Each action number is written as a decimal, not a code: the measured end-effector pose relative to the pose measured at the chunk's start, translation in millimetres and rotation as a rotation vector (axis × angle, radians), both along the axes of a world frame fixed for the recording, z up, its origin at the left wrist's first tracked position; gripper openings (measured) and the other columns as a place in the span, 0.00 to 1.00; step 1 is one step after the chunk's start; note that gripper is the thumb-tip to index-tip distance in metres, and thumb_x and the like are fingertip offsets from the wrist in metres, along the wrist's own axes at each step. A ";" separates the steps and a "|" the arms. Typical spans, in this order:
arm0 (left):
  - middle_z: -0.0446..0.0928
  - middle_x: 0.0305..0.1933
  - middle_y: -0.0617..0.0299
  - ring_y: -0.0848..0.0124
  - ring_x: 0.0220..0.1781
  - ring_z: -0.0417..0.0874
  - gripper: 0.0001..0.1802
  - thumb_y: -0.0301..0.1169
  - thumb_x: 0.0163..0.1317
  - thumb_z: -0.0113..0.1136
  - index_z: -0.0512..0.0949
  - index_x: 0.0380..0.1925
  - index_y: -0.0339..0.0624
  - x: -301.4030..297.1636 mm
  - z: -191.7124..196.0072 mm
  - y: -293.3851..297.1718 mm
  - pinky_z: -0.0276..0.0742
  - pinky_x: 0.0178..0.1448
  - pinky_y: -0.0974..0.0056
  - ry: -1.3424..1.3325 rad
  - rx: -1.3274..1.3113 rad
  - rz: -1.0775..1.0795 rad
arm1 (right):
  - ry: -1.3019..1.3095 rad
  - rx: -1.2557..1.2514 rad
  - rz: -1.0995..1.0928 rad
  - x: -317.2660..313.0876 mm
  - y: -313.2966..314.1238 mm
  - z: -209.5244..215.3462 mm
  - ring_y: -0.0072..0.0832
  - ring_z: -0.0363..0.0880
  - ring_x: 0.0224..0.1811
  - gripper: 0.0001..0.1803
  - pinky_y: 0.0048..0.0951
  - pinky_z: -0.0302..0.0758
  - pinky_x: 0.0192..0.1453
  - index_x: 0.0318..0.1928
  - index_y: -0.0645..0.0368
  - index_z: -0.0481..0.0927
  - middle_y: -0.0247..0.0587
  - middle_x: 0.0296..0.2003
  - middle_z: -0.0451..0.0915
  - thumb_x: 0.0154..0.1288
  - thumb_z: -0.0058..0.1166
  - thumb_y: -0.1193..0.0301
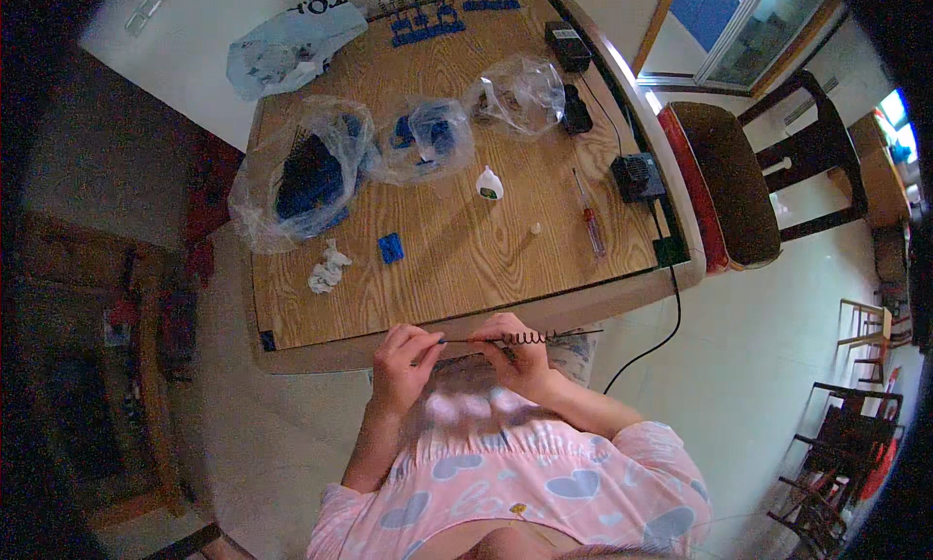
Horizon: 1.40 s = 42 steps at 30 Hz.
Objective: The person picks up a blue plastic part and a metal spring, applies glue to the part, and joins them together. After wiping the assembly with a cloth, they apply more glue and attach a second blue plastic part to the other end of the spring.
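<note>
In front of the table's near edge, both hands hold a thin dark rod with a coiled, spring-like stretch point(533, 338) toward its right end. My left hand point(400, 358) pinches the left end, where a small dark-blue bit shows at the fingertips; its kind is too small to tell. My right hand point(517, 358) is closed around the rod just left of the coils, and the straight tip sticks out to the right. On the table beyond lie a small blue block point(391, 248), a crumpled white tissue point(330, 268) and a small white bottle point(489, 184) standing uncapped near a white cap point(535, 229).
Clear plastic bags hold dark rods point(309, 171) and blue parts point(424, 137); another bag point(520, 96) lies beside them. Blue stands point(428, 26) with upright coiled rods line the far edge. A screwdriver point(592, 228), black adapter point(637, 176) and cord are at right, near a chair point(719, 181).
</note>
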State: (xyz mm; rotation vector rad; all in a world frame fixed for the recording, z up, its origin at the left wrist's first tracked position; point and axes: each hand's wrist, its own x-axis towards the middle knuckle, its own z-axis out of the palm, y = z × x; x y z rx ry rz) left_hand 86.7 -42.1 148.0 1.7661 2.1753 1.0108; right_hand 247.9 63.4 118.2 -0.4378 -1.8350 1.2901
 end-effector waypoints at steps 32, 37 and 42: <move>0.77 0.29 0.59 0.62 0.35 0.79 0.08 0.22 0.46 0.66 0.81 0.28 0.41 -1.0 -4.8 -3.8 0.75 0.40 0.61 -0.094 -0.021 0.029 | -0.040 -0.137 -0.013 -4.4 -0.9 -9.5 0.41 0.76 0.36 0.07 0.35 0.72 0.39 0.35 0.59 0.78 0.43 0.32 0.78 0.53 0.58 0.78; 0.78 0.30 0.60 0.65 0.36 0.79 0.08 0.22 0.48 0.66 0.82 0.31 0.39 4.1 -4.7 -5.7 0.75 0.42 0.65 -0.251 -0.053 0.108 | 0.002 -0.038 -0.017 -6.8 1.4 -8.3 0.36 0.76 0.34 0.07 0.32 0.72 0.37 0.35 0.62 0.77 0.44 0.30 0.77 0.55 0.56 0.83; 0.78 0.31 0.61 0.71 0.35 0.79 0.11 0.22 0.49 0.65 0.82 0.35 0.39 9.9 -1.3 -2.3 0.74 0.42 0.68 -0.446 -0.053 0.080 | -0.093 0.107 0.034 -10.7 1.8 -16.1 0.41 0.75 0.36 0.08 0.36 0.71 0.41 0.37 0.61 0.77 0.46 0.31 0.77 0.55 0.54 0.81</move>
